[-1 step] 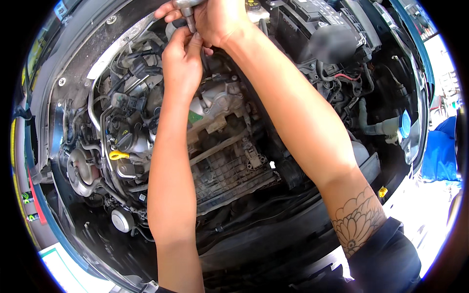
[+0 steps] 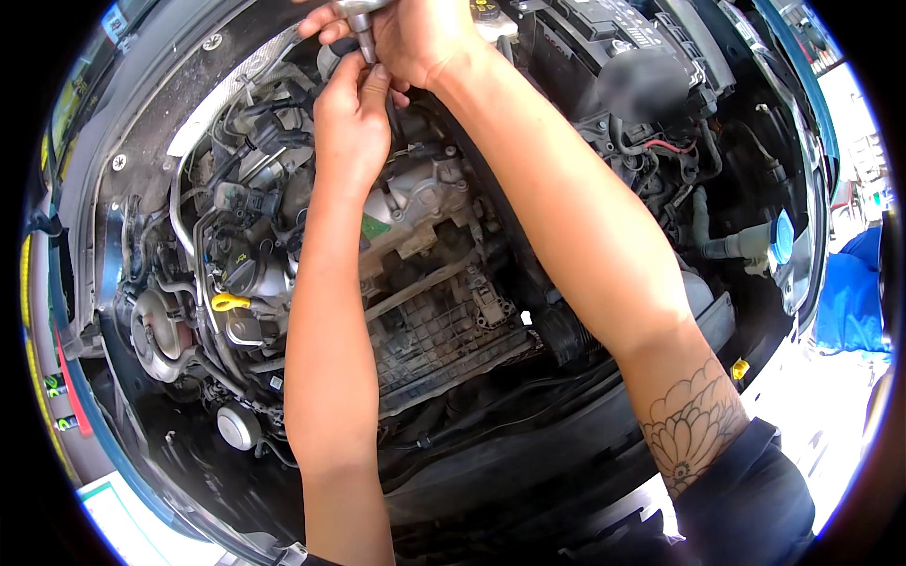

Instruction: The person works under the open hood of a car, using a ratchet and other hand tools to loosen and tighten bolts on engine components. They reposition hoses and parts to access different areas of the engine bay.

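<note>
A metal ratchet wrench with a steel socket or extension pointing down is at the top edge, over the far side of the engine. My right hand is closed around the ratchet, partly cut off by the frame, with some fingertips showing beyond it to the left. Just below, my left hand pinches the socket's lower end between thumb and forefinger. What the tool's tip meets is hidden by the fingers. Both forearms reach across the open engine.
A black battery stands at the far right. Nearer are a blue-capped filler neck on the right and a yellow dipstick handle on the left. Hoses and wiring crowd the left side. A blue cloth-like shape is outside the right fender.
</note>
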A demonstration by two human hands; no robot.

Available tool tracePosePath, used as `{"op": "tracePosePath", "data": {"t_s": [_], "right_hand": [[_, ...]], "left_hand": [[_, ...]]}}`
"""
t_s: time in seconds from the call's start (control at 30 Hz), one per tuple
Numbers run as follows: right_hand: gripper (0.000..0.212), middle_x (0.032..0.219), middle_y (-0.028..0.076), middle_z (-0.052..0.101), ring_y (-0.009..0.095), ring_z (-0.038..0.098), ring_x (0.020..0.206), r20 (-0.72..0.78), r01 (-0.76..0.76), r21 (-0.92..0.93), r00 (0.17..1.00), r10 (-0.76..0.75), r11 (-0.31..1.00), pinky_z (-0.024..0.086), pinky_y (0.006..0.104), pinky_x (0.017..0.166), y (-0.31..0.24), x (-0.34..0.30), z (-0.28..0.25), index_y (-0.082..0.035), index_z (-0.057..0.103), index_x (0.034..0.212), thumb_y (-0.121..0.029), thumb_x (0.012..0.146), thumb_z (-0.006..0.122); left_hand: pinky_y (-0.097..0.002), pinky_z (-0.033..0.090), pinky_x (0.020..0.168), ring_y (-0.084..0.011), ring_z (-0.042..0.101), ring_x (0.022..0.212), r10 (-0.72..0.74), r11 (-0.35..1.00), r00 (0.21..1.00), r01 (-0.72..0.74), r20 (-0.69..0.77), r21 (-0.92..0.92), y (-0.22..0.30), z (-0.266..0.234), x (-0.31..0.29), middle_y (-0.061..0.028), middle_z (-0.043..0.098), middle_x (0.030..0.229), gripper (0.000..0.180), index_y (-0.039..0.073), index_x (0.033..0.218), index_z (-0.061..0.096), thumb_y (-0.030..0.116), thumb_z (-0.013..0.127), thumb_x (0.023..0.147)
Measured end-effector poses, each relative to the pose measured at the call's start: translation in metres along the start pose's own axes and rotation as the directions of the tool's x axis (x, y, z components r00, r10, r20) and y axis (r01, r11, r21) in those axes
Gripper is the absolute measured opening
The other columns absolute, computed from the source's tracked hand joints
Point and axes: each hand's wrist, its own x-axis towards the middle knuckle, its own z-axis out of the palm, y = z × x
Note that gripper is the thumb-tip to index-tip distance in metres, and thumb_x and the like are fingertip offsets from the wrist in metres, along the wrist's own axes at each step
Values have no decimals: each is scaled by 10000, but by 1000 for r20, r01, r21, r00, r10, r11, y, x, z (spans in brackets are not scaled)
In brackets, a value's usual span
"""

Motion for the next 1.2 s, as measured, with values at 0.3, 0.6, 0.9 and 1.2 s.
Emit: {"op": "tracePosePath", "data": {"t_s": [0.3,0.6,0.9,1.2], "right_hand": [[397,910,246,710,411,694,866,51,271,-940,711,-701,207,543,449,757,37,-36,39,11,689,1053,-347,1061,517],[609,704,159,686,198,584,471,-197,86,-292,969,-147,953,473,331,441,26,-2,12,14,655,855,-455,1095,351],[545,632,122,651,195,613,560,37,441,-606,847,-530,662,507,390,586,40,5,11,20,673,718,-355,1040,441],[621,638,145,636,198,620,576,-132,388,-662,782,-609,641,504,379,581,43,-9,10,25,684,817,-484,1069,433]], "left_hand": [[-356,521,821,-188,681,923,149,978,968,-113,-202,178,-37,-16,-8,-170,745,987,321,-30,1132,662,221,672,932],[-320,509,760,-144,651,825,91,989,995,-85,-45,124,-22,-8,-2,-117,696,866,238,-37,1181,604,141,553,1033],[-315,499,838,-169,635,915,-22,995,999,27,-48,101,-25,-17,-4,-111,726,1010,214,-36,1159,626,91,550,1004],[-312,498,815,-159,627,880,133,971,991,-124,-28,203,-28,-13,-10,-127,723,989,230,-48,1122,627,117,608,963]]}}
